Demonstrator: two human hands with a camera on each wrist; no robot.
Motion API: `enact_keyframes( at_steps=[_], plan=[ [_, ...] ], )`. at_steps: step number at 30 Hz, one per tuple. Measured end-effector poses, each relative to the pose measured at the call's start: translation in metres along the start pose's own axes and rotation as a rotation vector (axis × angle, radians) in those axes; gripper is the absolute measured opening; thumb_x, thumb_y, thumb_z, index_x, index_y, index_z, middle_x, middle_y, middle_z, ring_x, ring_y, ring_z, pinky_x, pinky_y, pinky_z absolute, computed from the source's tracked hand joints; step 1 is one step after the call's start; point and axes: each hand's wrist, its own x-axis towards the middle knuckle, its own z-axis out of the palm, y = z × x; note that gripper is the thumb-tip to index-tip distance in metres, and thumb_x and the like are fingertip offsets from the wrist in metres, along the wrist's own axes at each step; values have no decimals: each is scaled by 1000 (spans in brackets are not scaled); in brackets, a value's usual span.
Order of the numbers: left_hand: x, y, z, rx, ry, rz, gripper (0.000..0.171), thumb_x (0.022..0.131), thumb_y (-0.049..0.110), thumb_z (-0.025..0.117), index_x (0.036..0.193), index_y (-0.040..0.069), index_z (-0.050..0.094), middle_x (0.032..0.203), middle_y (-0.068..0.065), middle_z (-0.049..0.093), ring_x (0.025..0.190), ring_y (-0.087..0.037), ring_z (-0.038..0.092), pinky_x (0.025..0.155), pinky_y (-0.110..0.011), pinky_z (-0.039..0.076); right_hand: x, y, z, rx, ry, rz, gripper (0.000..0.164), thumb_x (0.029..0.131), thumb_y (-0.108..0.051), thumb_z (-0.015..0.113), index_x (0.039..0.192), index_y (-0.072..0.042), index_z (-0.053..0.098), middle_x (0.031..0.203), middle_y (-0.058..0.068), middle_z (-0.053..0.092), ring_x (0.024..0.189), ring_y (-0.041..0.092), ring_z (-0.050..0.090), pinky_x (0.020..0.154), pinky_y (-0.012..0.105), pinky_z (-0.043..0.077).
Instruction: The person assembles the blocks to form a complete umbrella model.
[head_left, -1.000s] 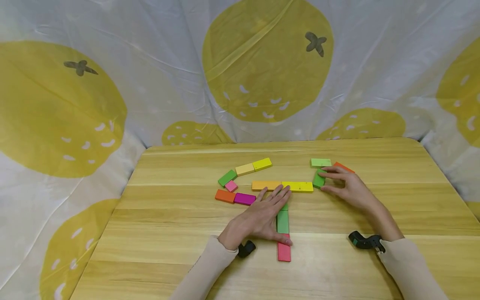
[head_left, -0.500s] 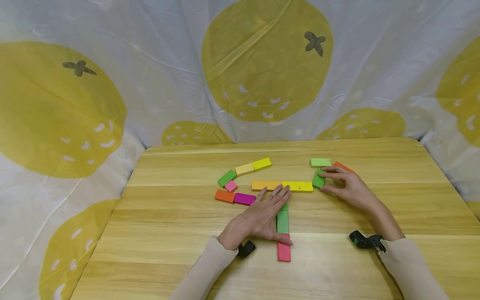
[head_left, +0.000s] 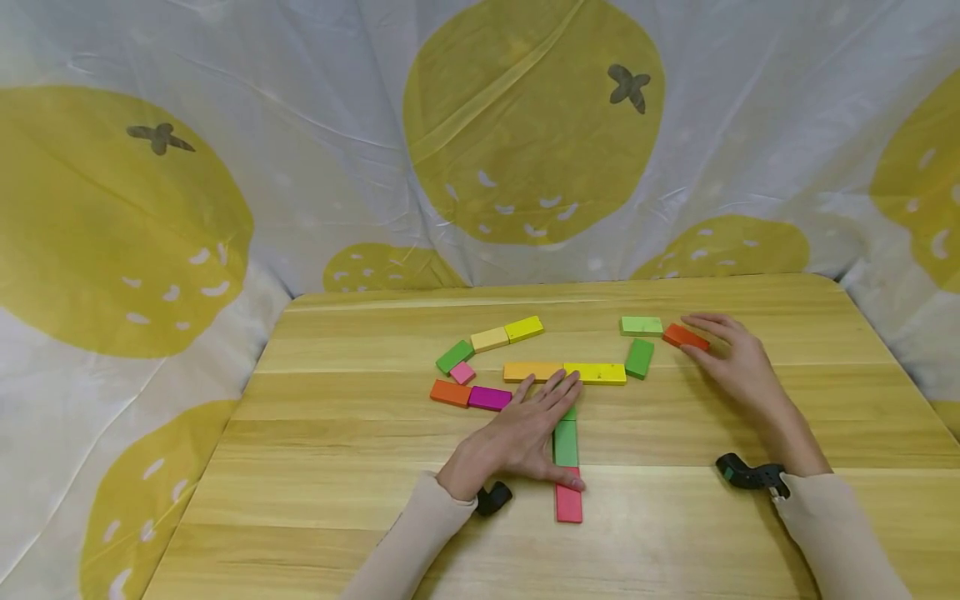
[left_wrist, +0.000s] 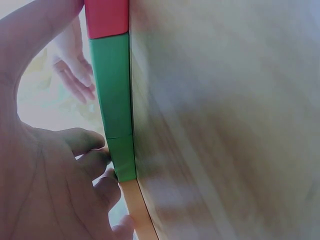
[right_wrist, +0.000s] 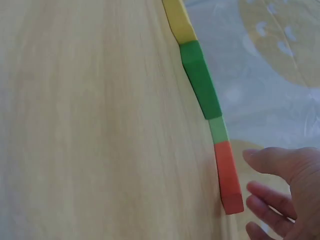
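My left hand [head_left: 525, 425] lies with fingers spread over a column of blocks, its thumb across the red block [head_left: 568, 504] and its fingertips at the orange block [head_left: 531, 372] and yellow block [head_left: 603, 374]. Green blocks [left_wrist: 111, 85] in that column show beside the palm in the left wrist view. My right hand [head_left: 738, 362] hovers at the right end of the orange-red block [head_left: 681, 335]. In the right wrist view, a gap shows between its thumb and that orange-red block [right_wrist: 229, 175]. Left of it lie a green block [head_left: 639, 358] and a light green block [head_left: 641, 326].
On the left of the wooden table [head_left: 300, 517], a yellow block [head_left: 524, 329], a cream block [head_left: 490, 339], a green block [head_left: 454, 357], a pink block [head_left: 462, 372], an orange block [head_left: 450, 392] and a purple block [head_left: 489, 398] form a curve. A patterned cloth [head_left: 337, 150] hangs behind.
My right hand has let go of the green block and moved right to the orange-red block, leaving the green one beside the yellow block's end. My left hand has stayed still.
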Motion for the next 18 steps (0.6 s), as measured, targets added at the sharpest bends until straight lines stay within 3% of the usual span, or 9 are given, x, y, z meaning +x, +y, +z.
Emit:
enact_keyframes(
  at_steps=[1, 4, 8, 11, 15, 18],
  plan=[
    [0, 0, 0, 0, -1, 0, 130, 78, 79, 70, 168, 15, 1, 176, 3, -5, 164, -18, -6, 133, -51, -1, 0, 1, -1, 10, -8, 2, 43, 97, -9, 73, 137, 2, 64, 142, 28, 56, 135, 54, 46, 108, 72, 36],
    [1, -1, 0, 3, -3, 2, 129, 79, 79, 69, 168, 15, 1, 176, 3, -5, 164, -18, -7, 133, -51, -2, 1, 4, -2, 12, -33, 7, 43, 98, -11, 71, 139, 1, 62, 143, 29, 54, 135, 55, 45, 107, 74, 36],
    [1, -1, 0, 1, -3, 3, 129, 79, 79, 69, 168, 15, 1, 176, 3, -5, 164, -18, -7, 133, -51, -2, 5, 4, 3, -15, -48, -23, 43, 98, -11, 72, 138, 1, 63, 142, 29, 56, 130, 51, 51, 103, 47, 45],
    [1, -1, 0, -7, -5, 1, 130, 78, 79, 70, 168, 15, 1, 176, 3, -5, 163, -17, -7, 133, -50, -2, 10, 2, 7, -29, -65, -23, 43, 98, -12, 71, 139, -1, 63, 142, 28, 57, 128, 49, 53, 99, 42, 45],
    [1, -1, 0, -7, -6, 0, 130, 79, 79, 70, 168, 15, 1, 176, 3, -5, 163, -18, -7, 133, -50, -2, 20, -4, 12, -15, -122, 6, 45, 102, -17, 67, 143, -2, 60, 147, 29, 52, 135, 53, 47, 105, 66, 43],
    [1, -1, 0, -5, -6, -1, 130, 79, 79, 70, 168, 15, 1, 176, 3, -5, 163, -17, -7, 133, -50, -3, 29, -7, 17, -5, -160, 12, 43, 103, -15, 66, 143, -2, 60, 148, 28, 52, 139, 53, 44, 110, 70, 38]
  ],
)
